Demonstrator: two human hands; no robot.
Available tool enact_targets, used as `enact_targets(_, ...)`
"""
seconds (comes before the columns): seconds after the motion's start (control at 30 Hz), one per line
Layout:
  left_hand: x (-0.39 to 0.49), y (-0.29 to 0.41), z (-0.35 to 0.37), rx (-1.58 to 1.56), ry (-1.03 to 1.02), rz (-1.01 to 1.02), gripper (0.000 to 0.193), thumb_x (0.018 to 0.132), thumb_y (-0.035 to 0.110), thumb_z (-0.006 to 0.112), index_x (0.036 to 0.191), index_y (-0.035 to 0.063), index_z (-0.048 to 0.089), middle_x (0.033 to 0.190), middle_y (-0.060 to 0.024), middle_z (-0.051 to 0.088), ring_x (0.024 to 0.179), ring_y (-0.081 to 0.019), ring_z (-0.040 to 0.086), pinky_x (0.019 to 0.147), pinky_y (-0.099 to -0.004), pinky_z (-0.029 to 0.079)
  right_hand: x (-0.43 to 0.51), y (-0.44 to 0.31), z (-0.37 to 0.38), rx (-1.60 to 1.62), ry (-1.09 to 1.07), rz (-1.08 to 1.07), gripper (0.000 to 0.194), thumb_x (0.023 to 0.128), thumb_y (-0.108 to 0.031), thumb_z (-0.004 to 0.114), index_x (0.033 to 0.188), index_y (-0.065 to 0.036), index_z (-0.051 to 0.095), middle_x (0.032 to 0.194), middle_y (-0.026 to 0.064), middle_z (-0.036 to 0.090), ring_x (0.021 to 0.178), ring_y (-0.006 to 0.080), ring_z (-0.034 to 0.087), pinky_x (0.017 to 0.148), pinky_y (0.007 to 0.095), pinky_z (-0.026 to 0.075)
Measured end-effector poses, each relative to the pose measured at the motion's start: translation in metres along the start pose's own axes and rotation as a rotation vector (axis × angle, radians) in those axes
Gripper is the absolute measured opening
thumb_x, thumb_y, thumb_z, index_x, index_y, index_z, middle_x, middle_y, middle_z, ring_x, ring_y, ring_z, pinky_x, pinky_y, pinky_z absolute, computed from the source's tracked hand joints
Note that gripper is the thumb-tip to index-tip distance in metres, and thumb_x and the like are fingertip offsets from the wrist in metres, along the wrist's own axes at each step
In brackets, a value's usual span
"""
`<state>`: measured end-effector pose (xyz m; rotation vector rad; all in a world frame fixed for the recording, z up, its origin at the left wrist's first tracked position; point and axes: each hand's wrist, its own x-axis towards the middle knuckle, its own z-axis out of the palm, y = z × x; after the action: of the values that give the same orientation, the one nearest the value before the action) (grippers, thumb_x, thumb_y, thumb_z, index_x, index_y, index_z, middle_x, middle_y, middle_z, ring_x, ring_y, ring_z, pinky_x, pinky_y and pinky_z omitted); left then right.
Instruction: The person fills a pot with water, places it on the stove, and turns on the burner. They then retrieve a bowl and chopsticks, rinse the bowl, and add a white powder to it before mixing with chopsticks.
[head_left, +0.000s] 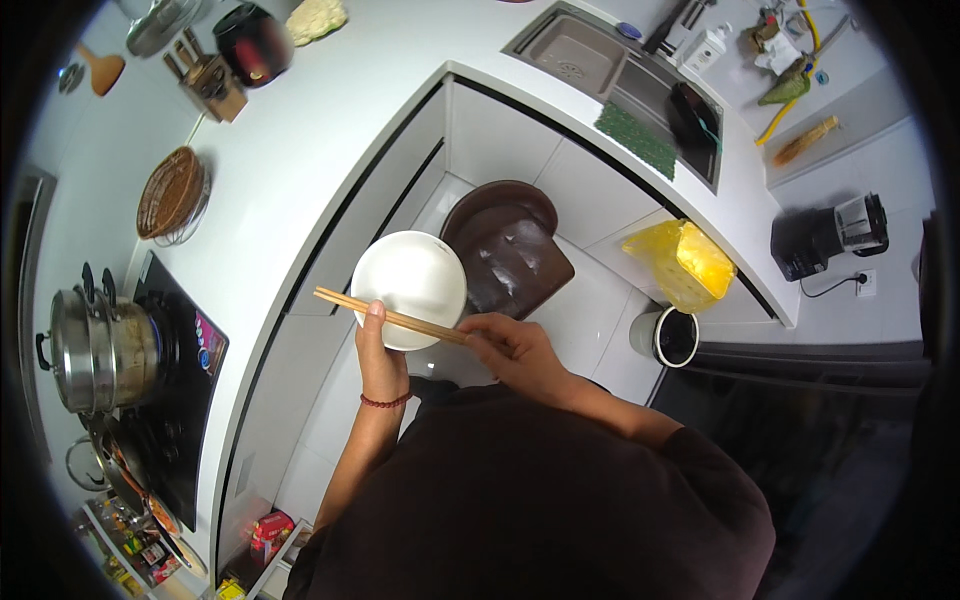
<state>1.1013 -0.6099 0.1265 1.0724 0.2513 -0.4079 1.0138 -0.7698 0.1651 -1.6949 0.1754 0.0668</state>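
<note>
A white bowl (409, 270) is in my left hand (382, 360), with the thumb over its near rim. Its inside faces up towards me and shows no food. A pair of wooden chopsticks (405, 320) lies across the bowl's near side, passing by my left thumb. My right hand (517, 349) grips the chopsticks at their right end. Both hands are in front of my body, above the floor. A red beaded bracelet (386, 402) circles my left wrist.
A brown leather chair (510, 262) stands ahead under the corner of the white counter (337, 120). Steamer pots (101, 352) sit on the black cooktop (187, 420) at left. The sink (577, 56), a yellow bag (686, 262) and a bin (667, 337) are to the right.
</note>
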Motion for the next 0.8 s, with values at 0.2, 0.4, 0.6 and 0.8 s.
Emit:
enact_targets(0.2, -0.006, -0.052, 0.109, 0.067, -0.032, -0.022, 0.079, 0.082, 0.05, 0.056, 0.133, -0.0057, 0.032, 0.13, -0.0188, 0.041, 0.123, -0.0286, 0.039, 0.101, -0.0409, 0.033, -0.027, 0.014, -0.109, 0.087, 0.126, -0.013, 0.018, 0.09, -0.008, 0.055, 0.107, -0.005, 0.059, 0.071, -0.003, 0.057, 0.056, 0.0027, 0.046, 0.051, 0.0175, 0.038)
enact_targets(0.4, 0.01, -0.093, 0.202, 0.097, -0.154, -0.054, 0.075, 0.083, 0.046, 0.056, 0.134, -0.0032, 0.031, 0.129, -0.0182, 0.041, 0.123, -0.028, 0.039, 0.102, -0.0404, 0.032, -0.039, 0.018, -0.208, -0.034, 0.261, -0.117, 0.013, 0.088, -0.005, 0.056, 0.1, -0.003, 0.061, 0.066, -0.0049, 0.052, 0.056, 0.0013, 0.043, 0.05, 0.0183, 0.034)
enact_targets(0.6, 0.034, -0.105, 0.25, 0.158, -0.298, -0.084, 0.075, 0.084, 0.044, 0.06, 0.135, -0.0021, 0.031, 0.127, -0.0162, 0.043, 0.122, -0.0269, 0.04, 0.1, -0.0391, 0.036, -0.041, 0.022, -0.25, -0.065, 0.374, -0.081, 0.012, 0.088, -0.005, 0.057, 0.098, -0.002, 0.061, 0.063, -0.0054, 0.051, 0.055, 0.0008, 0.041, 0.05, 0.0182, 0.033)
enact_targets(0.8, 0.046, -0.11, 0.291, 0.186, -0.506, -0.141, 0.061, 0.087, 0.041, 0.057, 0.127, -0.0029, 0.041, 0.12, -0.0132, 0.05, 0.111, -0.0223, 0.05, 0.093, -0.0355, 0.04, -0.049, 0.018, -0.265, -0.205, 0.528, 0.002, 0.013, 0.088, -0.011, 0.059, 0.097, -0.002, 0.062, 0.065, -0.0037, 0.055, 0.055, 0.0016, 0.044, 0.051, 0.0187, 0.035)
